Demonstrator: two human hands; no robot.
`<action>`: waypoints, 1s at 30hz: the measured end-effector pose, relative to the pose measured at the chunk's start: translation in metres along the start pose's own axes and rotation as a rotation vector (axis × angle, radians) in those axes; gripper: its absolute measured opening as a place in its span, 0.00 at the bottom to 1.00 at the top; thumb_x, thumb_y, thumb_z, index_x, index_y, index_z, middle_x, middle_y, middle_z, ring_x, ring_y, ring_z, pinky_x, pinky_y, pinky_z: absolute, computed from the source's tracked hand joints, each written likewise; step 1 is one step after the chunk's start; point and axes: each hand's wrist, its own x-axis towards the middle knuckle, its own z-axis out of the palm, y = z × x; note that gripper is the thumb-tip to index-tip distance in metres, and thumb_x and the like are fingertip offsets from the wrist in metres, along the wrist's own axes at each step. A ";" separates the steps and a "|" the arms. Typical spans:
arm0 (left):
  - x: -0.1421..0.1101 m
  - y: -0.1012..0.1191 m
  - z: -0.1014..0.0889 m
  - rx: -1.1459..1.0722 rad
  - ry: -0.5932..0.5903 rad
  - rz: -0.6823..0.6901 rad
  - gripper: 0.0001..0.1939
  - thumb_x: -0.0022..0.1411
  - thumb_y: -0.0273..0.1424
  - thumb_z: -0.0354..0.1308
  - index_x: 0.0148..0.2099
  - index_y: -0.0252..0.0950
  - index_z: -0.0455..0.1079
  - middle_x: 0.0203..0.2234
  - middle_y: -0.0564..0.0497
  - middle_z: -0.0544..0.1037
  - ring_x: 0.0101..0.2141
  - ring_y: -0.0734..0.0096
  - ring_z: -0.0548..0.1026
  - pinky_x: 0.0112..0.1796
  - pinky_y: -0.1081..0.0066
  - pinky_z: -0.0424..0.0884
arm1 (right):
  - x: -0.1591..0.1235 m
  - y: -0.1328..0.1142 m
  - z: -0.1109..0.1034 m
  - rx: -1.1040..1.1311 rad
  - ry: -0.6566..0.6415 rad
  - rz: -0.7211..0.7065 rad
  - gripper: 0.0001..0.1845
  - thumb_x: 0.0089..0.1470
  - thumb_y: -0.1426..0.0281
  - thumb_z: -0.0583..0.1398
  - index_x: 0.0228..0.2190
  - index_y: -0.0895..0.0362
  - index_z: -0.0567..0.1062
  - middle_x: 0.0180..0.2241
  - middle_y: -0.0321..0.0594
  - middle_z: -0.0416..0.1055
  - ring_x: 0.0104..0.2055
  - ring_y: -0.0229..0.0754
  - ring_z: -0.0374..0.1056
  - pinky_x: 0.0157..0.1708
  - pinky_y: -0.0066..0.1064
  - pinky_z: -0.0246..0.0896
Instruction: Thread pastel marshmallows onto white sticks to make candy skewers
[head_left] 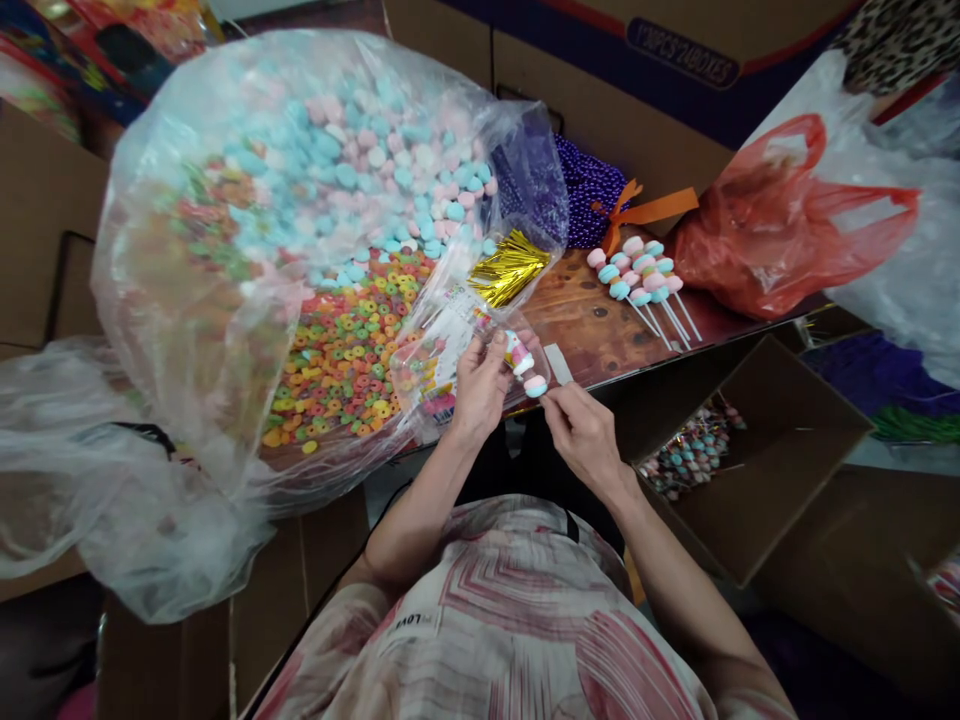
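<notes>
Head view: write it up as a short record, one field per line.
left hand: left hand pinching a marshmallow piece in clear wrapping
right hand: right hand pinched at its lower end; exact grip unclear
large clear bag: pastel marshmallows above, ring candies below
tabletop: marshmallow sticks, red plastic bag
open box, right: more pastel pieces

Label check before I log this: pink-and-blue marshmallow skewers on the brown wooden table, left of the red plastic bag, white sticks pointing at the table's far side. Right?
No, the white sticks point at the near edge, per the head view. The marshmallow skewers do lie on the wooden table, left of the red bag.
</notes>
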 end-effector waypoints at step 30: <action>-0.009 -0.009 0.003 -0.060 -0.002 0.014 0.12 0.66 0.41 0.65 0.42 0.39 0.70 0.50 0.47 0.82 0.59 0.59 0.77 0.51 0.66 0.77 | -0.006 -0.008 0.005 0.231 -0.059 0.335 0.15 0.63 0.65 0.58 0.25 0.55 0.68 0.21 0.30 0.60 0.24 0.34 0.55 0.27 0.28 0.53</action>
